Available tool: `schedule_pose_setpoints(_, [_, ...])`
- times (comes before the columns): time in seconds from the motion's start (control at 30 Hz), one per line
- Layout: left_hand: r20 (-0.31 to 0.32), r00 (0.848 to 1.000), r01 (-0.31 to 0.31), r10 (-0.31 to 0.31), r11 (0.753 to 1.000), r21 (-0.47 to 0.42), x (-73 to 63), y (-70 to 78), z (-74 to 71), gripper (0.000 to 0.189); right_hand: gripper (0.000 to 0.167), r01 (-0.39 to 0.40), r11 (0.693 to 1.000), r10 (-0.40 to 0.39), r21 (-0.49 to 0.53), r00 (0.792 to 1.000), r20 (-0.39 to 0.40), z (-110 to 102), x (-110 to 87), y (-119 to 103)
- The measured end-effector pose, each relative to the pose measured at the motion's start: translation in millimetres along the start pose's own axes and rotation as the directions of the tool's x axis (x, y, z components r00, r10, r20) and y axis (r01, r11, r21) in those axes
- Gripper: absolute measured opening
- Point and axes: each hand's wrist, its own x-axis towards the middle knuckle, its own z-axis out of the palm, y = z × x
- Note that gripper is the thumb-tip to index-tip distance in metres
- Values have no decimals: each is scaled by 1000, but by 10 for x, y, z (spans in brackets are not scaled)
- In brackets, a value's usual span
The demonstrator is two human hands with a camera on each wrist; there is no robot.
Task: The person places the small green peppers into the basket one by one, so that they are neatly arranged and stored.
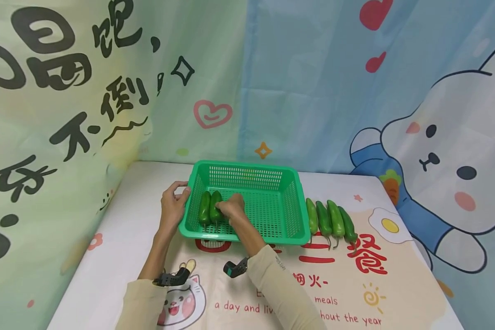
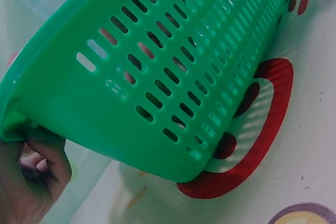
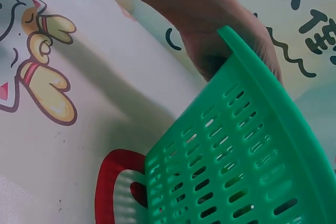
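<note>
A green plastic basket (image 1: 290, 240) with slotted walls stands on the table. My left hand (image 1: 173, 208) grips its left end, thumb at the rim; the left wrist view shows those fingers (image 2: 52, 163) curled under the rim, and the right wrist view also catches the left hand (image 3: 226, 45) there. Two green peppers lie side by side inside at the left, stems toward me. Reaching over the front rim, my right hand (image 1: 233, 207) holds the inner pepper (image 1: 215, 208) at its right side, its fingertips partly hidden. The outer pepper (image 1: 204, 208) lies nearest the left wall.
Several green peppers (image 1: 335, 220) lie in a row on the table to the right of the basket, stems toward me. Under everything is a printed tablecloth (image 1: 354, 293). A printed curtain (image 1: 297, 91) hangs behind the table and along its left side.
</note>
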Motion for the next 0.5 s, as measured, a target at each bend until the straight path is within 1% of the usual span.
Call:
schedule_pose_setpoints(0.17, [4, 1000, 5, -5, 1000, 1, 4, 10, -9, 35, 30, 5, 998, -5, -64, 1000, 2, 6, -13, -14])
schedule_pose_setpoints(0.27, [6, 1000, 7, -7, 1000, -4, -3, 17, -11, 35, 35, 7, 994, -8, -111, 1000, -15, 19, -27, -23])
schedule_pose_setpoints(0.3, [6, 1000, 5, -5, 1000, -4, -3, 14, -11, 36, 32, 13, 992, -16, -127, 1000, -21, 19, -31, -26])
schedule_pose_setpoints(0.5, [-1, 1000, 1, -1, 1000, 12, 13, -3, -6, 35, 30, 54, 981, -63, -188, 997, -41, 8, -37, -16])
